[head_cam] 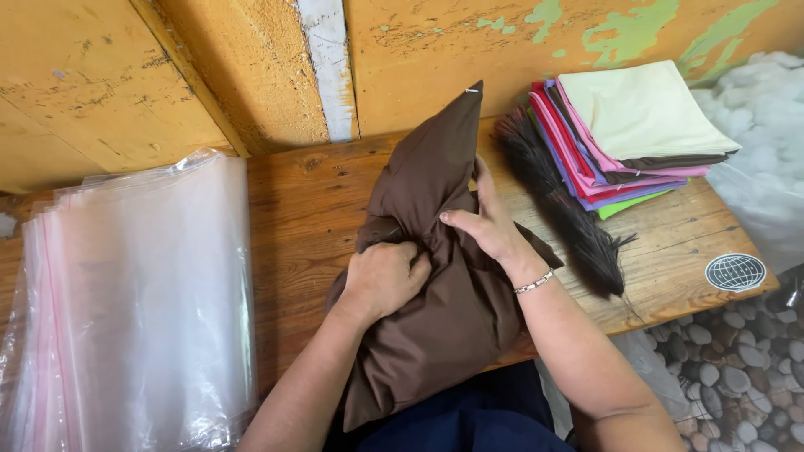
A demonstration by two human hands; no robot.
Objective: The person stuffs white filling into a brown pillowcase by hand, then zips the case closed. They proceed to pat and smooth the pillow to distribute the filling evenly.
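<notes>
A brown cushion cover, partly stuffed, lies on the wooden bench with its long axis running from the person's lap up and slightly right, its pointed corner aimed at the yellow wall. The left hand is balled into a fist, gripping bunched cloth at the cover's middle. The right hand, fingers spread, presses flat on the cover's right edge. Just right of that hand lies a dark brush; beyond it, a stack of coloured covers. Well left of the left hand sit clear plastic bags.
</notes>
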